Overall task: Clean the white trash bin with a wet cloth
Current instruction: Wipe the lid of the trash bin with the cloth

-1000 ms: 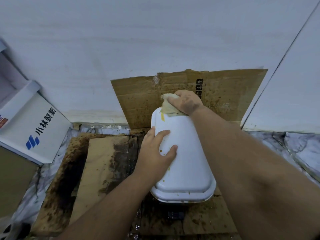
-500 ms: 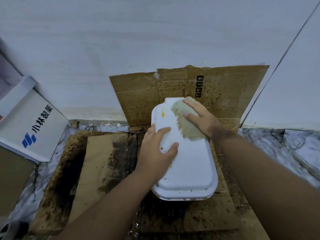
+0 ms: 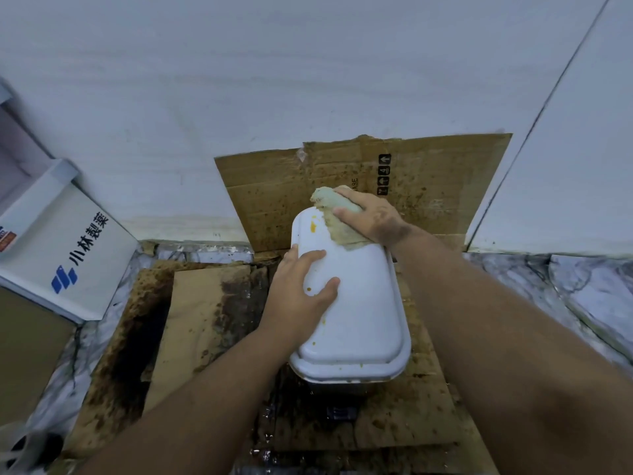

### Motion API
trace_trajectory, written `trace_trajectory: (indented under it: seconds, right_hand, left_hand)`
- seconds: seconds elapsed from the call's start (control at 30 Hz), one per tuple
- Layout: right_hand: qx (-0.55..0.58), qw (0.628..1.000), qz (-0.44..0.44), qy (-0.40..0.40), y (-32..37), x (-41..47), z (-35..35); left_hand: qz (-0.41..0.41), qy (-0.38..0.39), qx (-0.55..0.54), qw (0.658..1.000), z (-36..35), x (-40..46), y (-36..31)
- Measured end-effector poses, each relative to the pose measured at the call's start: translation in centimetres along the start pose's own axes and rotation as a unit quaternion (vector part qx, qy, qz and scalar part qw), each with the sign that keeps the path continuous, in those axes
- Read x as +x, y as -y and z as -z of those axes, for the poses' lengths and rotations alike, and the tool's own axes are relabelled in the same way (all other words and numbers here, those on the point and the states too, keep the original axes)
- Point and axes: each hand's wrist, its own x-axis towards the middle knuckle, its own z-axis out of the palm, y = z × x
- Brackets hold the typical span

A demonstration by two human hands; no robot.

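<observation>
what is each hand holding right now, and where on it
Right hand grips the bunched cloth on the bin's far end; left hand steadies the white trash bin on its left side.

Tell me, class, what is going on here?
A person is wiping a white trash bin that lies on stained cardboard on the floor. The left hand rests on the bin's side to steady it, while the right hand presses a wet cloth against the bin's far end. An orange smear beside the cloth and small specks show on the bin, so cleaning is not yet finished. A white box sits to the left.
</observation>
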Motion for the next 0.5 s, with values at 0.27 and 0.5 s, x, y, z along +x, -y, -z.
trace_trajectory:
  seconds: [0.27, 0.5]
  right_hand:
    - [0.278, 0.959, -0.019, -0.054, -4.3, -12.2, -4.1]
    - [0.173, 0.942, -0.019, -0.287, 0.0, -25.4, -10.7]
  left_hand:
    - [-0.01, -0.008, 0.001, 1.0, -0.1, 0.0, 0.0]
    - [-0.006, -0.007, 0.012, 1.0, -0.1, -0.2, 0.4]
